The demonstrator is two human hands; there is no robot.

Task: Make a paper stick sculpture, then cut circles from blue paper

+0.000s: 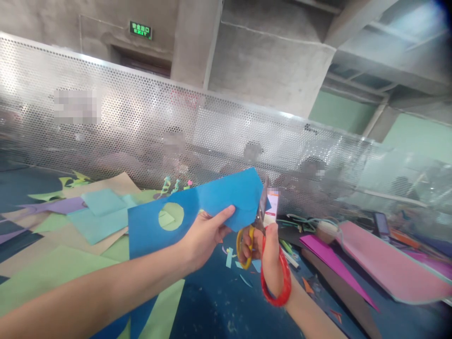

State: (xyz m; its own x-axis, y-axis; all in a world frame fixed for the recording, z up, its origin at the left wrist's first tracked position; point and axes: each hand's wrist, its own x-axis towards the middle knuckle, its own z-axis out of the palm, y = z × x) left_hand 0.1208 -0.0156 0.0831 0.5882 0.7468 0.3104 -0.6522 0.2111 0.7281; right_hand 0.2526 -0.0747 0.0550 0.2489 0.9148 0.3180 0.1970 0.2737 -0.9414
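A: What is nearest the person?

B: Two bare forearms. The left hand (206, 235) is closed on one blue sheet of paper (169, 221), thumb on top and fingers under it, holding it up off the table. The right hand (270, 252) is wrapped around one pair of scissors (252, 235), fingers through the yellow and red handles. One red bangle (277, 282) sits on that wrist.

A: Where are the blades?

B: Just above the right hand, pointing up, at the right edge of the blue sheet. Whether they are parted I cannot tell; they look blurred.

A: Anything about the sheet itself?

B: One round hole (171, 215) is cut out of it, left of the left thumb. Green shows through it.

A: Below the hands?

B: A dark blue table top (215, 306) with a few small paper scraps (233, 259) between and under the two hands. I count about four, light blue.

A: And to the sides?

B: Left of the left hand lie loose sheets: green paper (52, 273), light blue paper (99, 216), one purple strip (60, 205) and brown paper (116, 183). Right of the right hand lie one magenta sheet (328, 256) and one large pink sheet (381, 263).

A: Farther off?

B: Beyond both hands stands one perforated metal screen (141, 113) along the table's back. Several people sit behind it, blurred. Above the screen, on the concrete wall, is one green exit sign (140, 30).
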